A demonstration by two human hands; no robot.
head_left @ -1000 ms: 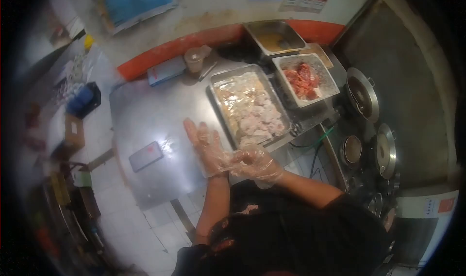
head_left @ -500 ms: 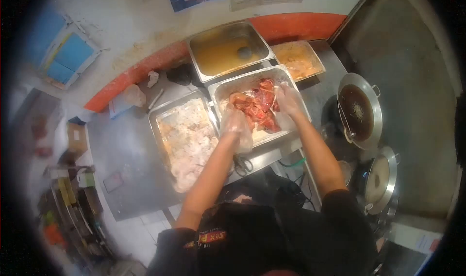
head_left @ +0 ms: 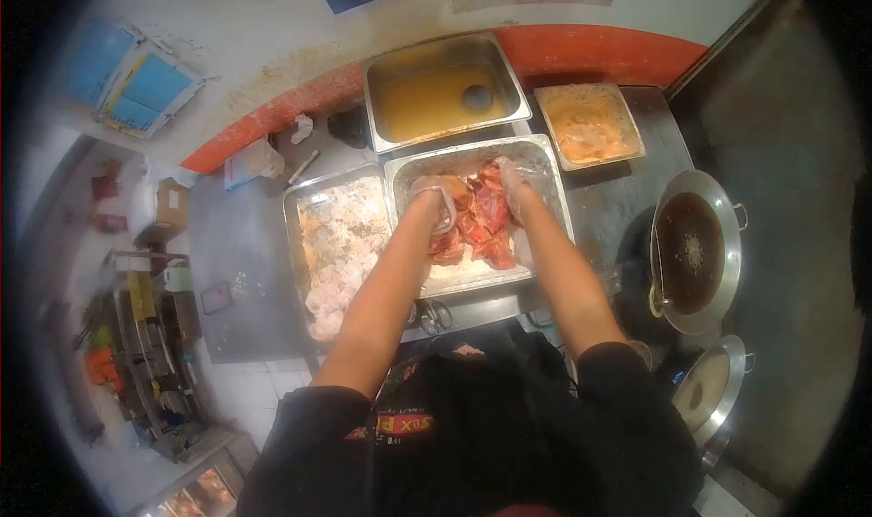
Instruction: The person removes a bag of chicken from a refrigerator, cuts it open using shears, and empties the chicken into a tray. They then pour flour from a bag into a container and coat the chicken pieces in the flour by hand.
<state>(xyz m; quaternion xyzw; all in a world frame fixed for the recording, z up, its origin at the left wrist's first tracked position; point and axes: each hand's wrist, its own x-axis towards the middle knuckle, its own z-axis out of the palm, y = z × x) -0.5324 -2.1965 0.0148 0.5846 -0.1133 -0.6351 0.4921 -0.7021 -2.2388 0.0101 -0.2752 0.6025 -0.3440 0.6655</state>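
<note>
Red, wet pieces of raw meat [head_left: 481, 213] lie heaped on white flour in a deep metal pan [head_left: 547, 160]. My left hand [head_left: 436, 197], in a clear plastic glove, is closed on the left side of the heap. Opposite it, my right hand [head_left: 514, 186], gloved the same way, grips the meat at the upper right edge. The fingertips of both hands are partly hidden by glove and meat. Left of this pan is a shallower tray [head_left: 292, 235] with pale, flour-coated pieces [head_left: 341, 285] at its near end.
Behind stands a pan of yellowish liquid [head_left: 427, 99] with a dark round thing in it. An orange-filled tray [head_left: 590, 135] is at the back right. Two woks, one with dark oil [head_left: 690, 244], stand at right. Scissors [head_left: 435, 316] lie by the front edge; a phone-like object [head_left: 216, 297] lies left.
Both hands have shifted toward the far side of the meat pan, the left one lifting off the near left corner. The view has tilted, so everything sits a little differently.
</note>
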